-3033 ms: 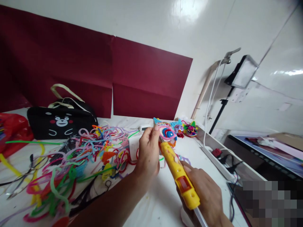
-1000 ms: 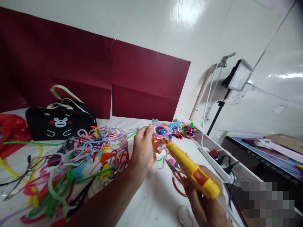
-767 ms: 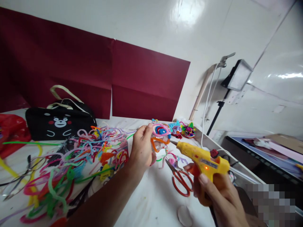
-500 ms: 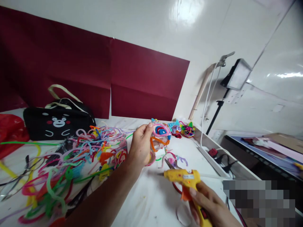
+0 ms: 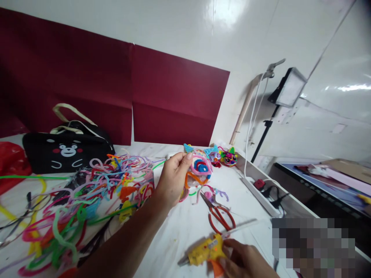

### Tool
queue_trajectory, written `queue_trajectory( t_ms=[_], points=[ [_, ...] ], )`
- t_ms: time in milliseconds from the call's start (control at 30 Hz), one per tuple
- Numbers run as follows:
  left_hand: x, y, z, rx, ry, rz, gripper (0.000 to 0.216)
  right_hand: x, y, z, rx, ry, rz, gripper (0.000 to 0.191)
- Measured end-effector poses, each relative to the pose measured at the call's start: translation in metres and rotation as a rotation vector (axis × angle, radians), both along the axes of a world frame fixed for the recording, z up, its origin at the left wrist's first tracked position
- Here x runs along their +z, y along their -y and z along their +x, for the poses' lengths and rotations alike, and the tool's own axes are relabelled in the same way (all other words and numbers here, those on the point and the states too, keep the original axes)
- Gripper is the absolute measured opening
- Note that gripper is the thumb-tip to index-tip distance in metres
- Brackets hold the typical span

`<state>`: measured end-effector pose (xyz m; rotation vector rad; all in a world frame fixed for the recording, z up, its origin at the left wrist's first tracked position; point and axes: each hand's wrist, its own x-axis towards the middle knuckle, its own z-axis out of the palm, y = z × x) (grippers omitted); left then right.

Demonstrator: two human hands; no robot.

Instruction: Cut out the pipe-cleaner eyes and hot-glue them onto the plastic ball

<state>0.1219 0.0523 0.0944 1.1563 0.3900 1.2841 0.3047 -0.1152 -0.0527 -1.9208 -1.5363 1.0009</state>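
Note:
My left hand [image 5: 171, 183] pinches a pipe-cleaner figure [image 5: 202, 166], its pink, red and blue eye turned towards me and an orange piece below. Part of the figure is hidden behind my fingers. Low at the right, my right hand [image 5: 246, 259] is round the rear of a yellow hot glue gun [image 5: 205, 251], whose nozzle points left, close over the white table [image 5: 162, 247]. Red-handled scissors [image 5: 222, 219] lie just beyond the gun. Short bent pipe cleaners [image 5: 222, 194] lie by the scissor tips.
Left of my arm spreads a tangled heap of coloured pipe cleaners [image 5: 98, 189]. A black bag [image 5: 69, 154] and a red plastic bag [image 5: 13, 164] stand behind it. Two finished-looking figures [image 5: 228, 157] sit at the back. A white cable tray [image 5: 261, 199] with plugs borders the right.
My right hand has brought the glue gun down and left towards the table, uncovering the scissors' handles. The figure in my left hand has turned slightly, showing more of its eye.

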Motion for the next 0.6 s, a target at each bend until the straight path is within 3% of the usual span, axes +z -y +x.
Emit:
queue_trajectory(
  t_ms=[67, 200, 300, 400, 600],
  points=[
    [0.0, 0.002, -0.001, 0.003, -0.016, 0.022, 0.034, 0.022, 0.001, 0.001, 0.011, 0.141, 0.137, 0.043],
    [-0.004, 0.005, -0.001, 0.012, -0.078, 0.05, 0.031, 0.086, -0.006, -0.015, -0.059, 0.208, 0.717, 0.021],
    [-0.007, 0.007, -0.001, 0.015, -0.118, 0.055, 0.03, 0.125, -0.022, -0.032, -0.118, 0.185, 1.107, 0.028],
    [-0.005, 0.008, -0.001, 0.018, -0.134, 0.048, 0.031, 0.146, -0.043, -0.036, 0.009, 0.13, 1.24, 0.029],
    [0.0, 0.008, 0.002, 0.028, -0.154, 0.039, 0.031, 0.158, -0.079, -0.021, 0.222, 0.054, 1.24, 0.018]
  ],
)
